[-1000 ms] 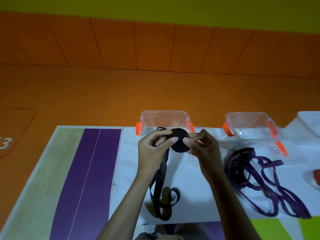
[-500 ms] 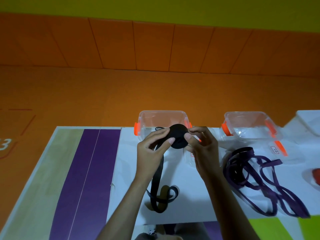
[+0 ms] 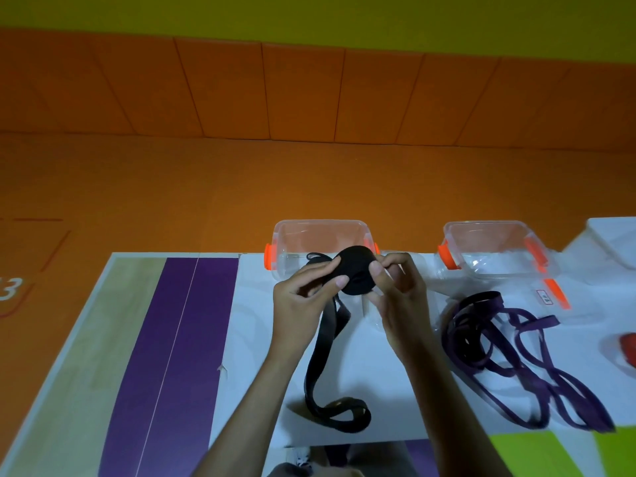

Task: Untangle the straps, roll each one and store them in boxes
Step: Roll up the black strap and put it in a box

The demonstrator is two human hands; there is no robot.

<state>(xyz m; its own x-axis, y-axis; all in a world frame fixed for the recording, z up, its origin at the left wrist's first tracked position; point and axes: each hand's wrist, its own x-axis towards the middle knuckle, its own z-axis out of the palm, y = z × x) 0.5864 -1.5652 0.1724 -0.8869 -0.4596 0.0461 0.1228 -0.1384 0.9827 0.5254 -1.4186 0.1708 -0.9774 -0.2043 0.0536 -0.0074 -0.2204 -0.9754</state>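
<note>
A black strap is partly wound into a flat round roll held above the white table. My left hand pinches the roll's left side and the strap feeding into it. My right hand grips the roll's right side, thumb on its face. The strap's loose tail hangs down and loops on the table near the front edge. A tangled purple strap lies on the table to the right. Two clear boxes with orange clips stand at the back: one behind the roll, one to the right.
A clear lid with an orange clip lies beside the right box. A red object shows at the right edge, and a white container at the back right. A beige and purple panel covers the left of the table.
The roll has grown as more strap was wound on. The loose tail on the table has become shorter and its loop has shifted. Both hands stay on the roll.
</note>
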